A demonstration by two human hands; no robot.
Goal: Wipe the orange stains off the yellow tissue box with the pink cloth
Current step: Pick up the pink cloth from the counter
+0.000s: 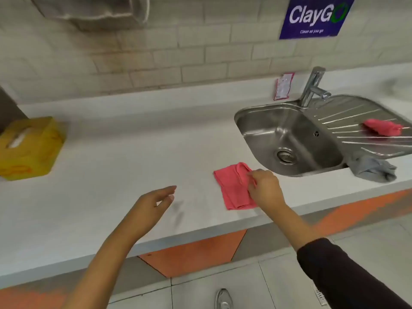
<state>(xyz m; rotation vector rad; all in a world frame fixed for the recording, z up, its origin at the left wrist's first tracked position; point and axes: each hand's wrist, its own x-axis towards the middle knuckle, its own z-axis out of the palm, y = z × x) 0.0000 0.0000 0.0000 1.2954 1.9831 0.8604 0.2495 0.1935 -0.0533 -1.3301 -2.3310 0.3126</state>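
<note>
One shoe (223, 299) shows at the bottom middle of the frame, on a floor (289, 275) of pale tiles. There are two hands. The left hand (153, 204) is in the lower middle, over the bench (133, 152), with its fingers out straight and loose, and it holds nothing. The right hand (265, 186) is just right of the middle. Its fingers are curled and pinch the right edge of the pink cloth (234, 188).

That pink cloth lies flat and folded near the front edge of the white bench, partly under the right hand. There are two pink cloths in all. The second pink cloth (382, 127) lies bunched up on the ribbed metal tray at the far right. One grey cloth (374, 169) sits crumpled below that tray.

One metal sink (267, 130) is set in the bench, right of the middle, with one tap (313, 88) behind it. One small red and white packet (283, 85) leans on the wall beside the tap.

The one yellow tissue box (31, 148) stands at the far left edge of the frame, well apart from both hands. Orange stains (15, 169) show low on its front.

Behind all this is a wall (156, 52) of pale bricks. One blue sign (316, 16) reading "ClayGo" hangs at the upper right.
</note>
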